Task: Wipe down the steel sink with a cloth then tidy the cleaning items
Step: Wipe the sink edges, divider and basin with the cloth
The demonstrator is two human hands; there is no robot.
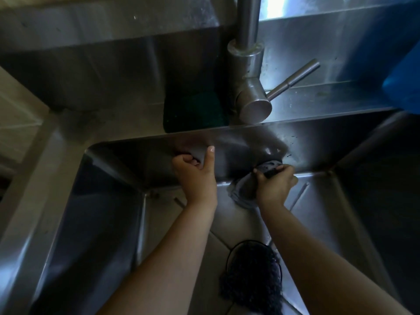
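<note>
One cloth [243, 194] in right hand [276, 184], against sink [341, 144].

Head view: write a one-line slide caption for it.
Right hand presses a cloth against the back wall of the steel sink; left hand is at the same wall.

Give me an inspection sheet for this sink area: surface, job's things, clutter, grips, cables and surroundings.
Surface: steel sink, dull and streaked, with specks on the back wall.
Job's things: grey cloth bunched at the foot of the back wall.
Clutter: dark green scouring pad on the ledge beside the faucet; dark fuzzy thing on the basin floor.
Grips: right hand grips the cloth; left hand is curled against the back wall, thumb up, and I cannot tell whether it holds anything.
Cables: nothing seen.
Surroundings: blue thing at the far right behind the sink.
</note>
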